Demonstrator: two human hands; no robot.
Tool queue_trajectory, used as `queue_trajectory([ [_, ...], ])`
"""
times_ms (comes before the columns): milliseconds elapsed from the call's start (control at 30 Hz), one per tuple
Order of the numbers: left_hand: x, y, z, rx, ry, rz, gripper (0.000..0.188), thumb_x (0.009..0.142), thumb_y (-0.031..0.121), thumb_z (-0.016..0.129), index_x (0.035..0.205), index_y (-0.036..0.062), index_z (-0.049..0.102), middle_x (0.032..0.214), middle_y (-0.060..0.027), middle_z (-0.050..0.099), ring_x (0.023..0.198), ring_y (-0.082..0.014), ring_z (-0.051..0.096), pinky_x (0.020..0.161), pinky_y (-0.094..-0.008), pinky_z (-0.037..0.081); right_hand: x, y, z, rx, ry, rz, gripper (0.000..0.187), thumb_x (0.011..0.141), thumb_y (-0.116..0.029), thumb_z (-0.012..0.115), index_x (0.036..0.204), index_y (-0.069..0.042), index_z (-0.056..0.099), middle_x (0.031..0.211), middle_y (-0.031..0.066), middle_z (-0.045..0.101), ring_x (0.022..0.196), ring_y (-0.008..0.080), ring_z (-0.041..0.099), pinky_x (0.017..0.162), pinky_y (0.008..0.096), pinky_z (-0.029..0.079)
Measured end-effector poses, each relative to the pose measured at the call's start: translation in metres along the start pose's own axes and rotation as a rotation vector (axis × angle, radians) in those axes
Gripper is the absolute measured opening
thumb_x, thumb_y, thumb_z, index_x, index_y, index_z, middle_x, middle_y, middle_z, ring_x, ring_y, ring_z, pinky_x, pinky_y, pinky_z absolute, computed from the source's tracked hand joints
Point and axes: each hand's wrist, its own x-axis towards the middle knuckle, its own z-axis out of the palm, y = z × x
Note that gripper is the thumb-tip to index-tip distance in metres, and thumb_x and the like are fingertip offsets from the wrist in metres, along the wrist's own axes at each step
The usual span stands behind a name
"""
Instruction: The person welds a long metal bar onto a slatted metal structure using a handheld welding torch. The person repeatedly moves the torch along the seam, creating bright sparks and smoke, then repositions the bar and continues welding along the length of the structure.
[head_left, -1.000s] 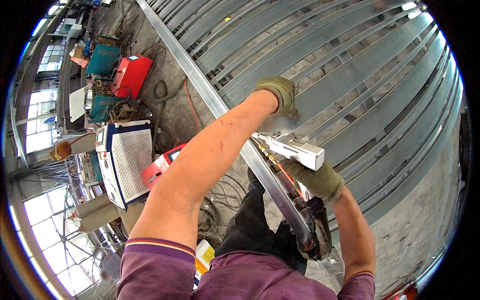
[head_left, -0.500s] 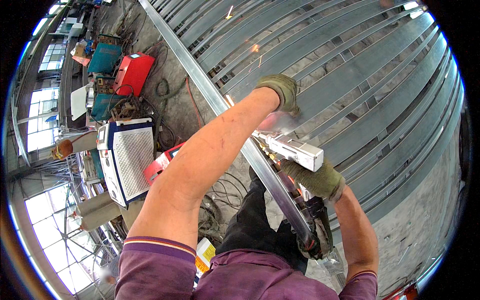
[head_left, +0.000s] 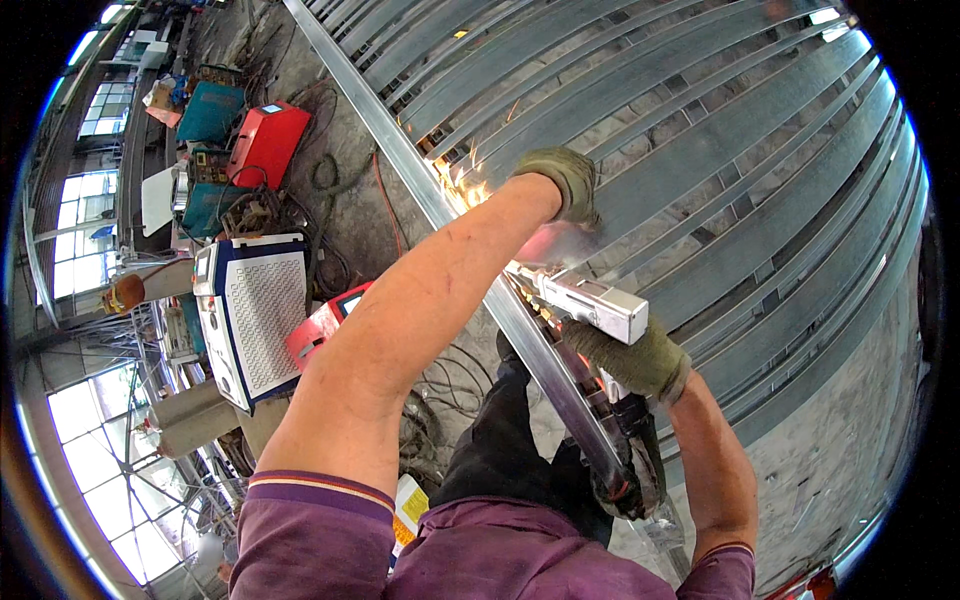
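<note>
My right hand (head_left: 640, 360), in an olive work glove, is wrapped round a silver handheld welding gun (head_left: 595, 305). The gun's nozzle points left to the long steel rail (head_left: 540, 345), where a bright glow shows at its tip. Beyond the gun, my left hand (head_left: 563, 183), also gloved, is curled above the flat steel slats (head_left: 710, 190); what its fingers grip is hidden. A reddish, hazy patch shows just under this hand. Sparks (head_left: 462, 188) fly along the rail, left of my left wrist.
Many parallel slats form a wide frame to the right. At left stand a white-and-blue machine (head_left: 265, 315), a red machine (head_left: 268, 145) and teal machines (head_left: 210, 110). Cables and a hose (head_left: 330, 175) lie on the concrete floor. My legs (head_left: 500, 430) are close beside the rail.
The sparks by the rail near my left wrist have grown into a bright spray, while those over the far slats have faded. Both hands and the welding gun stay almost in place.
</note>
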Motion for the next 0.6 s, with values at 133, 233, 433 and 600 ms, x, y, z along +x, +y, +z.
queue_trajectory([
  [133, 0.001, 0.0, 0.0, 0.02, -0.011, -0.006, 0.072, 0.085, 0.065, 0.073, 0.127, 0.006, 0.076, 0.126, -0.0158, 0.075, 0.12, -0.0363, 0.071, 0.105, -0.0524, 0.054, 0.002, 0.006, 0.001, -0.025, -0.028, -0.118, 0.045, 0.106, -0.018, 0.065, 0.148, -0.007, 0.058, 0.108, 0.0042, 0.074, 0.079, 0.0075, 0.063, 0.067, 0.0278, 0.057],
  [233, -0.001, 0.001, -0.003, 0.025, -0.015, -0.002, 0.071, 0.085, 0.063, 0.073, 0.127, 0.0063, 0.076, 0.127, -0.0159, 0.075, 0.12, -0.036, 0.071, 0.105, -0.0532, 0.054, 0.0, -0.003, 0.0, -0.033, 0.0, -0.073, 0.039, 0.1, -0.02, 0.077, 0.134, -0.004, 0.066, 0.109, 0.0058, 0.075, 0.097, 0.0126, 0.066, 0.084, 0.0327, 0.057],
  [433, -0.009, 0.005, -0.009, -0.049, -0.031, -0.04, 0.067, 0.083, 0.058, 0.077, 0.125, 0.0067, 0.077, 0.125, -0.0169, 0.076, 0.12, -0.0361, 0.071, 0.104, -0.0527, 0.054, -0.002, -0.004, -0.003, -0.042, -0.025, 0.019, 0.039, 0.101, -0.024, 0.077, 0.132, -0.002, 0.068, 0.107, 0.0065, 0.075, 0.093, 0.013, 0.065, 0.083, 0.0327, 0.057],
  [600, 0.0, -0.001, -0.001, -0.004, -0.007, -0.007, 0.067, 0.083, 0.058, 0.078, 0.125, 0.0059, 0.077, 0.126, -0.0167, 0.075, 0.118, -0.0358, 0.072, 0.101, -0.051, 0.056, -0.004, -0.004, -0.001, -0.055, 0.004, -0.054, 0.041, 0.101, -0.024, 0.076, 0.134, -0.003, 0.068, 0.107, 0.0077, 0.076, 0.093, 0.013, 0.064, 0.083, 0.0327, 0.057],
])
